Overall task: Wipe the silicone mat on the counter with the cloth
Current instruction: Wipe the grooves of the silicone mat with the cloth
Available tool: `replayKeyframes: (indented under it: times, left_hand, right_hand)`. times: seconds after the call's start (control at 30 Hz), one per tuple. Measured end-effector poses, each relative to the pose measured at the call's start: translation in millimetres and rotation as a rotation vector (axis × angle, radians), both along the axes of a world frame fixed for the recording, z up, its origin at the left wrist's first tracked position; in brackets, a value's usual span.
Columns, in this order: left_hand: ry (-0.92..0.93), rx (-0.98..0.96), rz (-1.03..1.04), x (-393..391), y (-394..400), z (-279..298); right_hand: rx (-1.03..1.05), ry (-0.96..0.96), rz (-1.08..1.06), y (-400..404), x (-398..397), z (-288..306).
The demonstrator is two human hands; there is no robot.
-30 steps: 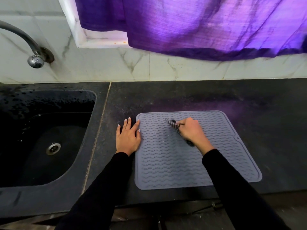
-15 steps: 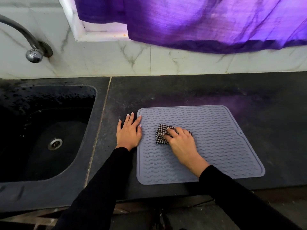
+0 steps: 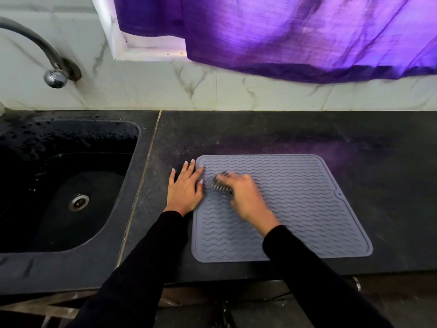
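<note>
A grey silicone mat (image 3: 307, 202) with wavy ridges lies flat on the black counter (image 3: 272, 136). My right hand (image 3: 246, 197) is blurred with motion over the mat's upper left part and grips a black-and-white checked cloth (image 3: 218, 187), which touches the mat. My left hand (image 3: 185, 189) lies flat with straight fingers on the counter at the mat's left edge, fingertips reaching onto the mat's corner, close beside the cloth.
A black sink (image 3: 61, 185) with a drain is sunk into the counter at the left, with a metal tap (image 3: 50, 72) above it. A purple curtain (image 3: 295, 31) hangs over the marble wall behind. The counter's front edge runs just below the mat.
My right hand has swept the cloth left and towards the mat's upper left corner, now close to my left hand. The left hand stays at the mat's edge.
</note>
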State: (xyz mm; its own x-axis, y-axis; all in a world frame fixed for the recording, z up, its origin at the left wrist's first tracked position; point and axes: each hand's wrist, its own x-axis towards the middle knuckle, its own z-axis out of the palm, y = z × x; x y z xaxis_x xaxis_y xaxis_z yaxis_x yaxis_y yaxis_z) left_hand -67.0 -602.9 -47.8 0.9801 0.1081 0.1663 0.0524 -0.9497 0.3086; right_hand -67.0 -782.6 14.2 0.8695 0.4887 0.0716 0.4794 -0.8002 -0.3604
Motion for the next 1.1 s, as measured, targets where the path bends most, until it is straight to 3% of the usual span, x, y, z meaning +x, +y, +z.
replayKeyframes:
  times: [0.1,0.33,0.4,0.53,0.63,0.77,0.9,1.1]
  left_hand:
    - [0.041,0.09,-0.038,1,0,-1]
    - [0.072,0.025,-0.01,-1,0,-1]
    - [0.073,0.017,-0.014,-1,-2,-1]
    - [0.072,0.012,-0.002,-1,-3,1]
    - [0.054,0.014,0.005,-1,-3,1]
    - [0.021,0.01,0.009,-1,-3,2]
    - [0.059,0.018,0.019,-1,-2,1]
    - [0.086,0.023,0.016,-1,-1,2]
  right_hand:
    - [-0.214,-0.087,0.072,6,-6,-9]
    - [-0.459,-0.146,-0.098,-18,8,0]
    - [-0.408,-0.027,-0.229,-21,19,11]
    - [0.034,0.26,-0.428,-19,44,31]
    - [0.089,0.137,-0.251,6,32,26]
    - [-0.246,-0.05,-0.039,25,12,2]
    - [-0.369,-0.158,-0.052,27,9,1]
    - [-0.46,-0.142,-0.105,13,10,4]
